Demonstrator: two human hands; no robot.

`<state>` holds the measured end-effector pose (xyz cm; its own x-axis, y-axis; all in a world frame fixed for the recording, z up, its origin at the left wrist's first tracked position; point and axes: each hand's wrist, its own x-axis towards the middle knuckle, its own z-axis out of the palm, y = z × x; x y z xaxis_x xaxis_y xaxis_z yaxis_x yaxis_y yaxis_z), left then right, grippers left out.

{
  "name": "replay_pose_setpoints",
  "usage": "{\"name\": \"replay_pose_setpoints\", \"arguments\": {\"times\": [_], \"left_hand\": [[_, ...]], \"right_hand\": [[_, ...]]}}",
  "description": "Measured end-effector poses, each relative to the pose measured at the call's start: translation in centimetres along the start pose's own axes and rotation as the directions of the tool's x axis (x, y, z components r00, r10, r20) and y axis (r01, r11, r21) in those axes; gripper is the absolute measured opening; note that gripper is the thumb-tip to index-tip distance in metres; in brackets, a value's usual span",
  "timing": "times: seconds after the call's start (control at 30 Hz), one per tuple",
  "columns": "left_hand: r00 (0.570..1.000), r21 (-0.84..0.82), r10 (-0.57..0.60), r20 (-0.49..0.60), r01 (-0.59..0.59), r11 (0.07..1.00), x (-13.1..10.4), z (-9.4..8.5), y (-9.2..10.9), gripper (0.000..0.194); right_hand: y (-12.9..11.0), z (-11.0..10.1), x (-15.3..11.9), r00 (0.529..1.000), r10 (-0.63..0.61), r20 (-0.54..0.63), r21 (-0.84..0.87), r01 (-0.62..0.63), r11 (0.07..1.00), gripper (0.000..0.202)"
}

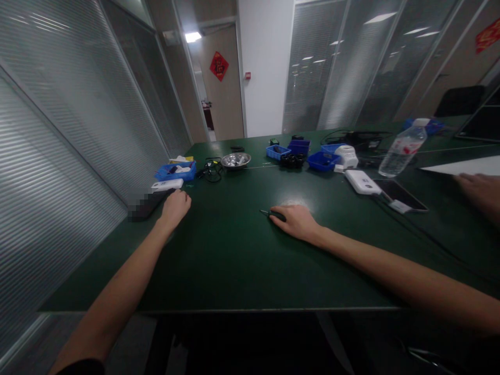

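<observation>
My right hand (295, 221) rests on the green table (219, 250), closed round a small screwdriver (276, 215) whose thin tip points left. At the left, my left hand (176, 207) is closed at the near end of a dark flat object (146, 204), partly pixelated; its fingertips are hidden, and a black piece shows beside them. Just behind that object lies a white device (167, 185).
A metal bowl (235, 161), black cables (211, 170) and blue trays (322, 161) stand farther back. To the right are a water bottle (404, 148), a white power bank (362, 182) and a phone (400, 195). Another person's hand (482, 190) touches a white sheet (469, 166).
</observation>
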<state>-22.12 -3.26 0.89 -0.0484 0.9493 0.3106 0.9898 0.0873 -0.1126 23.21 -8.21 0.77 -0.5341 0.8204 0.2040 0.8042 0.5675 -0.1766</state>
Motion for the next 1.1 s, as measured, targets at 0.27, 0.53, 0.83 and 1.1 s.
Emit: {"name": "replay_pose_setpoints", "arguments": {"times": [0.27, 0.53, 0.83, 1.1], "left_hand": [[1.0, 0.0, -0.006, 0.013, 0.006, 1.0, 0.0, -0.2, 0.1, 0.039], [0.999, 0.057, 0.009, 0.04, -0.011, 0.998, -0.2, -0.6, 0.3, 0.041], [0.999, 0.053, 0.021, 0.036, -0.022, 0.998, -0.3, -0.7, 0.2, 0.042], [0.997, 0.035, 0.016, 0.069, -0.019, 0.999, -0.4, -0.9, 0.0, 0.032]], "right_hand": [[0.0, 0.0, 0.0, 1.0, -0.014, -0.004, 0.003, 0.014, 1.0, 0.045], [0.2, 0.2, 0.0, 1.0, -0.013, -0.003, -0.006, 0.013, 1.0, 0.044], [0.2, 0.1, -0.1, 1.0, -0.006, -0.004, 0.006, 0.006, 1.0, 0.043], [0.2, 0.1, 0.0, 1.0, -0.014, -0.006, -0.009, 0.014, 1.0, 0.044]]}}
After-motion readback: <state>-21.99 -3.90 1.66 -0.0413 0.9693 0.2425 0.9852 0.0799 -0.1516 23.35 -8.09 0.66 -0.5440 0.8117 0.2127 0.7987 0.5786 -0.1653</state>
